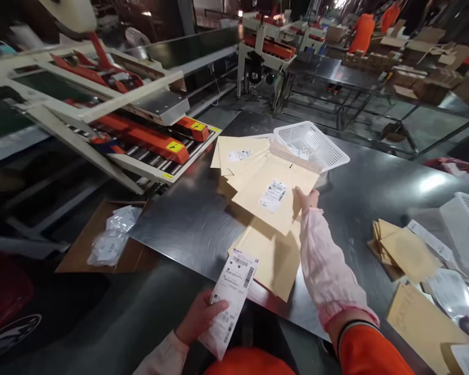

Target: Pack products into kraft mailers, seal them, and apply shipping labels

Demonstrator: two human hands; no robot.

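My left hand (203, 315) grips a stack of white printed labels (234, 284) in front of the table's near edge, thumb on top. My right hand (308, 199) holds the right edge of a yellow envelope (254, 200) bearing a white label. More labelled envelopes (240, 153) lie fanned behind it, beside a white perforated basket (316, 143). Below the held envelope, a pile of plain yellow envelopes (277, 260) rests at the near edge of the metal table (183, 229). The fingers under the envelope are partly hidden.
An open carton (78, 245) with clear packets stands at the left, below a conveyor machine with orange rails (140, 138). More envelopes (410, 250) and a white basket (461, 229) are on the right. A person in orange (362, 34) is far back near cartons.
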